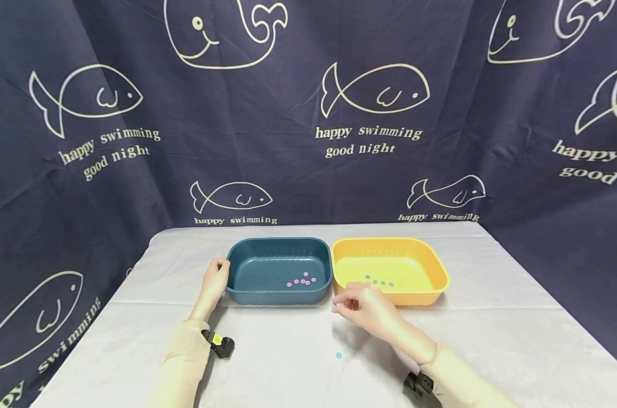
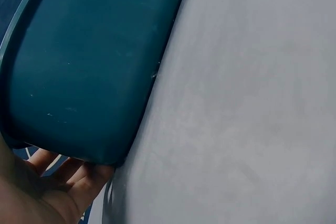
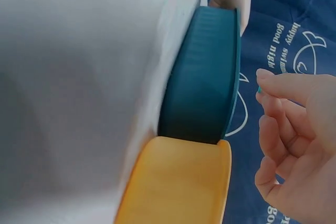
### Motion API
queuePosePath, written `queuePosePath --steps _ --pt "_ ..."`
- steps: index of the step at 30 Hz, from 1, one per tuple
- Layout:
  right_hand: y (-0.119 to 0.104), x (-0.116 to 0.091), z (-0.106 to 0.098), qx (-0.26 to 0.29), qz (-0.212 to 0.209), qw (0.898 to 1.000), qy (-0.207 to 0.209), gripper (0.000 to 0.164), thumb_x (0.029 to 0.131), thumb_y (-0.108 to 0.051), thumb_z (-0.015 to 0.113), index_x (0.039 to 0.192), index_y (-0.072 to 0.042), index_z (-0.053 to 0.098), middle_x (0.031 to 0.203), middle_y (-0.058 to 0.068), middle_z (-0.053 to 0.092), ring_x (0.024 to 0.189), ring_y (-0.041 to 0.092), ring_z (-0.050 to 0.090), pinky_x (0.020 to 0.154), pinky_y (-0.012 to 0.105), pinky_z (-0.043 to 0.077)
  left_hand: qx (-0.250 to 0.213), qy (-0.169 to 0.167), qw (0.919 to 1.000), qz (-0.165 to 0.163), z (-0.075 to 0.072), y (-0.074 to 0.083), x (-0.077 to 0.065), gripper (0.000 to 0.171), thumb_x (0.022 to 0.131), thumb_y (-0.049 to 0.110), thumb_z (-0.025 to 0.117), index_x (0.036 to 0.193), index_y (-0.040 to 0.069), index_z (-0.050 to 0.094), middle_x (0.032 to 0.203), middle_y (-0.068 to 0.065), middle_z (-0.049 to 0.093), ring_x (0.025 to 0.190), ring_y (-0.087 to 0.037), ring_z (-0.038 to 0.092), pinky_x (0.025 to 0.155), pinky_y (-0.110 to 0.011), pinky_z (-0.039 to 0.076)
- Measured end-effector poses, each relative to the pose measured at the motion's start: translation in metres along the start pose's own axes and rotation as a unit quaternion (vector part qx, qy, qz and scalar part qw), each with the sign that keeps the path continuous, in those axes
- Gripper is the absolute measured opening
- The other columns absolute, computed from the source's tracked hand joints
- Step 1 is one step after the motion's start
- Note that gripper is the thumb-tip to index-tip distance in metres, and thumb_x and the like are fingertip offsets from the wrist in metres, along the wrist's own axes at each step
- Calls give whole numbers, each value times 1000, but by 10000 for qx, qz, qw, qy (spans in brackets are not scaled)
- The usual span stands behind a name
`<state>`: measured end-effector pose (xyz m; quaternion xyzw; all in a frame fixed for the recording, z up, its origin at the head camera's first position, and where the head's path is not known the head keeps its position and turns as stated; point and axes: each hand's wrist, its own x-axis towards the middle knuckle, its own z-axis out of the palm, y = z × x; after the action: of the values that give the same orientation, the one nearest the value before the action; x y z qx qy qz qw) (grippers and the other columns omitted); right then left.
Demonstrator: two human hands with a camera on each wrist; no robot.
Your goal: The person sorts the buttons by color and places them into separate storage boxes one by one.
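Note:
My left hand [image 1: 217, 276] grips the left end of a dark teal plastic bin [image 1: 283, 298]; in the left wrist view its fingers [image 2: 86, 177] lie against the bin's outer wall. Inside this bin are several small pink buttons [image 1: 296, 281]. Pinched between thumb and forefinger of my right hand [image 1: 369, 309] is a small blue button [image 3: 259, 89], mostly hidden by the fingertips. That hand hovers at the front left of a yellow bin [image 1: 430, 294], which contains several blue buttons [image 1: 375, 281]. One more light blue button [image 1: 339, 355] lies on the table in front of the bins.
The two bins stand side by side on a table with a pale cloth [image 1: 267, 362]. Behind and at both sides hangs a dark blue curtain [image 1: 298, 141] with white fish drawings. A black wrist camera [image 1: 221, 344] sits on the left sleeve, another [image 1: 419, 385] on the right.

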<state>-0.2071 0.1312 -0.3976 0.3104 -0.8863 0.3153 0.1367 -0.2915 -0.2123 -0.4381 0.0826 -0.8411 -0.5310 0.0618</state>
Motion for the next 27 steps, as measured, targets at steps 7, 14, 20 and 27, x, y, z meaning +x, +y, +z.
queuePosePath --steps 7,14,20,27 --pt "0 8 -6 -99 27 9999 91 10 76 -15 76 85 -10 74 63 -12 51 60 -3 45 59 17 42 0 6 10000 -17 1 0 0 31 100 24 31 112 -2 44 115 -20 47 104 -30 44 92 -44 36" --pt "0 14 -11 -10 -18 9999 148 9 76 -10 75 86 -8 74 65 -10 53 62 1 47 56 16 44 -11 -4 10000 13 1 0 1 31 100 24 31 111 -2 44 114 -20 47 103 -30 44 91 -43 36" --pt "2 20 -15 23 136 9998 156 11 77 -10 73 88 -8 74 65 -10 51 62 2 47 55 16 43 31 21 10000 59 0 0 0 30 100 24 31 110 -2 44 109 -20 47 100 -29 44 89 -42 36" --pt "9 25 -16 -63 29 9995 320 12 76 -7 73 88 -5 74 62 -9 51 60 2 46 55 17 43 62 6 10000 15 0 1 0 31 99 25 31 110 -1 45 110 -19 47 101 -29 44 89 -42 37"
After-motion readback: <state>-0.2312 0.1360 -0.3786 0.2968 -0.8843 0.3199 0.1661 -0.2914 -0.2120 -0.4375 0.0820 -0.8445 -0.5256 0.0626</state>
